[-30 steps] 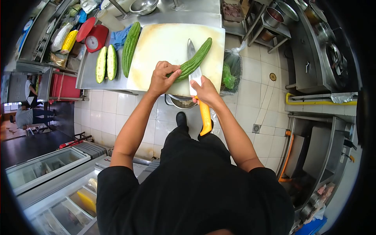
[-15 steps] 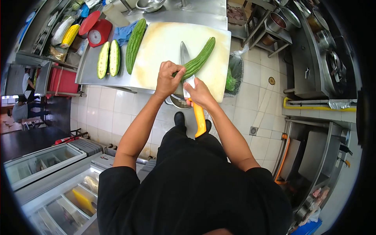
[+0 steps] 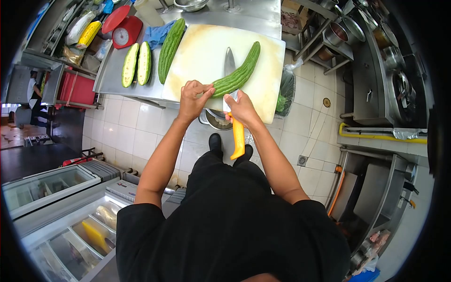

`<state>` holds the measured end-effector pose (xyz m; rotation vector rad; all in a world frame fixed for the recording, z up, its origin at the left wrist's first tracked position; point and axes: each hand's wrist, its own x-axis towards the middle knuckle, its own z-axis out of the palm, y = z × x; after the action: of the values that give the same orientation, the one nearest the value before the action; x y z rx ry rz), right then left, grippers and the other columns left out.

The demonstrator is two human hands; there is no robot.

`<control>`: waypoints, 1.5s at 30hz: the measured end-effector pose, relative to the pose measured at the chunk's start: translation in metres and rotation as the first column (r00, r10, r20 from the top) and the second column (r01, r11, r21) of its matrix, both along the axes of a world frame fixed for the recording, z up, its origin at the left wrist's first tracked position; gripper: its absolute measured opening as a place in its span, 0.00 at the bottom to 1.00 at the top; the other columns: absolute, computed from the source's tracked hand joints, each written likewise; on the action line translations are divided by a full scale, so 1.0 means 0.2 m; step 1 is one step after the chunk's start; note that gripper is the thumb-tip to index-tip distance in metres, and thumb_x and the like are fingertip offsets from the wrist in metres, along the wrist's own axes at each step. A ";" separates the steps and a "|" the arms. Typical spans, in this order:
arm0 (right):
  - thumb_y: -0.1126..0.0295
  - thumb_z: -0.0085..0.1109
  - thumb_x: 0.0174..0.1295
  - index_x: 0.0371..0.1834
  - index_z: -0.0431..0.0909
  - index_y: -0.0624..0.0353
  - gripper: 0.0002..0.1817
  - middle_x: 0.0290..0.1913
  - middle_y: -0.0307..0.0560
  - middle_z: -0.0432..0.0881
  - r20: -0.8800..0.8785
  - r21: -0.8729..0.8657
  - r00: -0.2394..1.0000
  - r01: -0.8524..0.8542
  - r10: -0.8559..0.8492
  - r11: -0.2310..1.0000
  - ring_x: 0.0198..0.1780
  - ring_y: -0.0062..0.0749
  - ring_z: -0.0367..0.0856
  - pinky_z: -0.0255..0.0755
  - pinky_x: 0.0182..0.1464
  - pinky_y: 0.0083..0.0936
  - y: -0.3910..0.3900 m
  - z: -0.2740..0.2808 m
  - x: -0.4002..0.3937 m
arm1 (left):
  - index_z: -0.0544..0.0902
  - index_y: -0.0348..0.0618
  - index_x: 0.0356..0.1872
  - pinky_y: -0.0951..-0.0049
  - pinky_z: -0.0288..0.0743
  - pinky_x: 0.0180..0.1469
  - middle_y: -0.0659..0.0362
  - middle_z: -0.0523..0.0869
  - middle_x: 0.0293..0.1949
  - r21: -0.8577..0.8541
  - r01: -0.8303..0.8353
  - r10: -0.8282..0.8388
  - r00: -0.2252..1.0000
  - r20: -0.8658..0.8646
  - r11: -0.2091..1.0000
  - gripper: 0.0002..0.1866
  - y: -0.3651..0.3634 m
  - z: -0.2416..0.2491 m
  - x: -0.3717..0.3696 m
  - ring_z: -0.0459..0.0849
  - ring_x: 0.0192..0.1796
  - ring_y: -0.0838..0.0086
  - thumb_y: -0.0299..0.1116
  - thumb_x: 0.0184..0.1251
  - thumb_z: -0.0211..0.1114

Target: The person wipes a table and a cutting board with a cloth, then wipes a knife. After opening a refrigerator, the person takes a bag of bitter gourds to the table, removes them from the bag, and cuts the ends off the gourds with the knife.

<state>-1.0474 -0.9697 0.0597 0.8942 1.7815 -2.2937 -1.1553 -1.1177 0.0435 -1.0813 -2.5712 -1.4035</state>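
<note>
A curved green bitter melon lies on a white cutting board. My left hand pinches its near left tip between thumb and fingers. My right hand is closed around a knife where the yellow handle meets the blade. The blade passes under or behind the melon, and its pointed end shows beyond it; how the edge meets the melon is hidden. Left of the board lie another whole bitter melon and two cut halves, one beside the other, pale insides up.
A red scale and a blue cloth are at the counter's back left. Below the board's front edge, a metal pot stands on the floor. A bag-lined bin with greens is at the right. Another person is far left.
My left hand has shifted from over the melon's near end to a pinch at its tip. The melon's near end now shows more. The camera view has shifted slightly.
</note>
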 end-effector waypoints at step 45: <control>0.77 0.42 0.62 0.43 0.66 0.68 0.09 0.38 0.73 0.82 0.373 0.898 0.894 -0.415 0.250 0.145 0.42 0.63 0.83 0.77 0.48 0.47 -0.07 0.21 -0.30 | 0.72 0.36 0.42 0.73 0.80 0.40 0.57 0.84 0.33 0.500 -0.051 -0.185 0.892 0.412 0.865 0.18 0.43 0.27 -0.56 0.85 0.34 0.75 0.31 0.55 0.70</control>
<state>-1.1067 -0.9847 0.1007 0.5276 2.9198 -0.5341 -1.2676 -1.0312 0.0976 -0.8394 -2.1814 -2.4075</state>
